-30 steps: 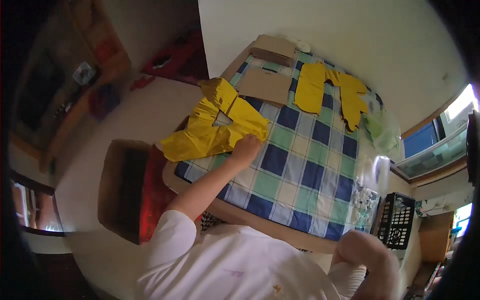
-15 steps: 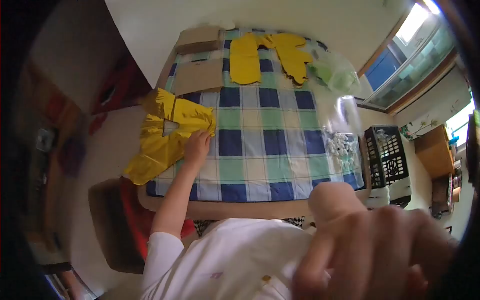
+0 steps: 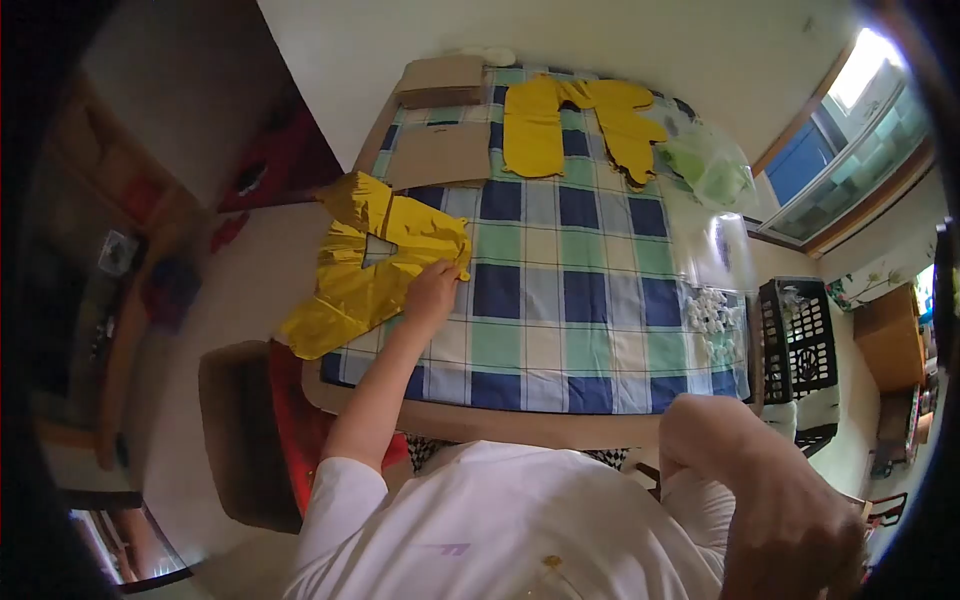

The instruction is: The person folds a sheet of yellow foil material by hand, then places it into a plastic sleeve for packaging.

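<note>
A shiny gold foil balloon (image 3: 400,235), flat and shaped like a letter A with a small hole, lies over the left edge of the bed, one leg hanging past the side. The fingers of my left hand (image 3: 433,290) are closed on its right end, beside a small tab. My right hand (image 3: 800,530) is raised close to the camera at the lower right, far from the balloon. Its fingers are curled, and the far side of the hand is hidden, so what it holds, if anything, cannot be seen.
Two more flat gold pieces (image 3: 535,130) lie at the back of the checked bedspread (image 3: 560,335). Cardboard boxes (image 3: 440,155) are at the back left. On the right are clear plastic bags (image 3: 715,250), small white pieces (image 3: 712,315) and a black crate (image 3: 800,345) beside the bed.
The view has shifted, so the bed appears further right. My right hand has moved down and right, its fingers now curled in. My left hand stays on the balloon's end.
</note>
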`<state>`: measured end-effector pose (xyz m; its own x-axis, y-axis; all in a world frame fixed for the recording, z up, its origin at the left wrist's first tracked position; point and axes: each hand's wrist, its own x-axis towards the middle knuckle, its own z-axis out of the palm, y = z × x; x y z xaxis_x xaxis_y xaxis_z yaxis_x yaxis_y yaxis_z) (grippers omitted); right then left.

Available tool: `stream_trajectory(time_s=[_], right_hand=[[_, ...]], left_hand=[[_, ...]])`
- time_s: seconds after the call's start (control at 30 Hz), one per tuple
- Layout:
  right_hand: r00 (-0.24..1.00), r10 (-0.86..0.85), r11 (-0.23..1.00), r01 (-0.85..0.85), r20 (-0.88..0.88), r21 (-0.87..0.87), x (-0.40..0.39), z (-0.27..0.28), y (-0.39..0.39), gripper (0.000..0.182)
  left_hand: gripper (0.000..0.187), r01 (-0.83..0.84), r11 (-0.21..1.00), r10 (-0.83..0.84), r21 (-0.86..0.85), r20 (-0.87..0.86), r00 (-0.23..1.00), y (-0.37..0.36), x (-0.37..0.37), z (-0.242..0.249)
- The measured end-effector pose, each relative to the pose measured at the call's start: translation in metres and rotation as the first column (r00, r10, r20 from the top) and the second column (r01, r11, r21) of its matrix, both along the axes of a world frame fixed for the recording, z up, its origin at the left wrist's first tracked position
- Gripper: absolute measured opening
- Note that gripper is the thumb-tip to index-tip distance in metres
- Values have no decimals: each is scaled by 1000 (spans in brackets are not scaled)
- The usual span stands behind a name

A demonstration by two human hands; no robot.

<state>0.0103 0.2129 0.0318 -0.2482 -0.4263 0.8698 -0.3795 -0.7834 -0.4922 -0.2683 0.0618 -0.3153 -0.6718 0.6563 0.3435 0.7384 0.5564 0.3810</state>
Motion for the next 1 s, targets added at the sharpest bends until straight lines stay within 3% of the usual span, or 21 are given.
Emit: stream_trajectory(time_s=[0.03, 0.07, 0.13, 0.17, 0.27, 0.3, 0.37, 0.53, 0.67, 0.73, 0.8, 0.83, 0.9, 0.97, 1.0], right_hand=[[988, 20, 995, -5, -151, 100, -2, -3, 6, 26], [989, 24, 998, -15, -146, 63, -6, -5, 9, 24], [991, 25, 1000, -26, -131, -8, -13, -6, 11, 20], [999, -24, 999, 22, -41, -50, -13, -6, 11, 13], [938, -188, 968, 227, 292, -105, -1, 2, 4, 17], [962, -190, 970, 214, 197, -112, -6, 0, 3, 21], [959, -218, 969, 235, 181, -78, -2, 3, 5, 20], [996, -81, 996, 82, -25, 23, -3, -2, 8, 20], [923, 109, 929, 38, -369, 369, 9, -22, 20, 20], [806, 157, 735, 290, -570, 613, 7, -40, 27, 21], [896, 73, 749, 241, -438, 617, -25, -58, 28, 17], [900, -171, 705, 396, -401, 588, -36, -51, 19, 17], [769, -545, 663, 639, -333, 390, -56, -47, -13, 16], [691, -664, 671, 719, -285, 180, -64, -48, -39, 16], [698, -654, 686, 710, -290, 161, -61, -43, -49, 18]], left_hand=[[18, -5, 1000, 6, 27, -31, 1000, -1, -6, -12], [18, -6, 998, 9, 58, -61, 998, -4, -15, -33], [18, 4, 997, 1, 78, -69, 998, 1, -12, -29], [18, 11, 998, -8, 60, -51, 999, -1, -9, -27], [18, -11, 1000, 12, 27, -30, 999, 1, 0, 4], [18, -31, 999, 31, 16, -24, 999, 0, 5, 7], [18, -18, 1000, 18, 5, -23, 1000, -2, 5, 8], [19, 15, 1000, -14, 27, -47, 999, -3, -2, -4], [21, -16, 999, 17, 42, -5, 1000, -2, 0, -1], [21, -25, 997, 25, 73, -6, 1000, 0, -1, -7], [21, -13, 994, 18, 112, -52, 998, -2, -8, -30], [21, 1, 993, 4, 117, -44, 999, -4, -8, -31], [22, 47, 990, -44, 134, -26, 999, -3, -8, -21], [23, -65, 993, 73, -96, 89, 993, 2, 4, 6], [23, -45, 998, 48, -43, 83, 995, 0, 5, 0]])
